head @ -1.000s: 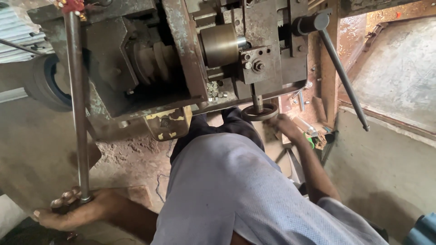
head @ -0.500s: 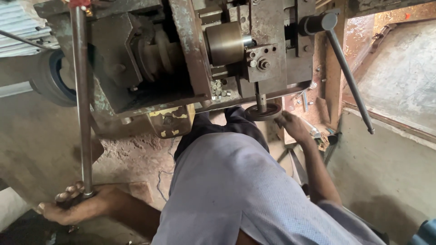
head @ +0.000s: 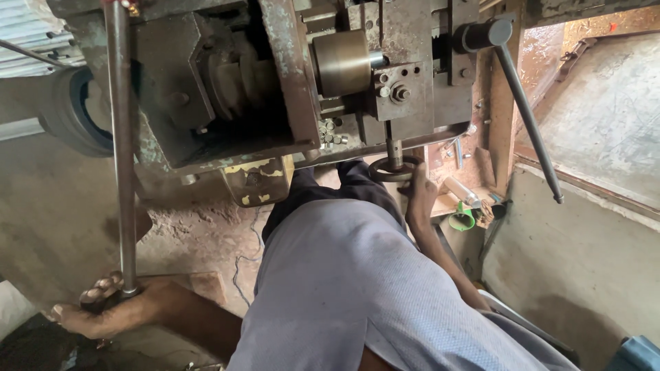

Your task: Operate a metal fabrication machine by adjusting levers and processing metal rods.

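I am gripping the long grey steel lever bar with my left hand, left of the rusty press machine; my right hand is closing on the dark metal ring beneath it. Fingers should be staying outside the ring.

- The left hand is bare: no glove, ring or watch shows on it.
- The left forearm is bare up to where the garment covers it.
- The right hand is bare too, and its forearm is uncovered, with no sleeve or cuff showing.
- A loose, pale grey-lilac garment of plain, finely woven cloth covers the body.
- Below it, darker, near-black cloth shows in soft folds.
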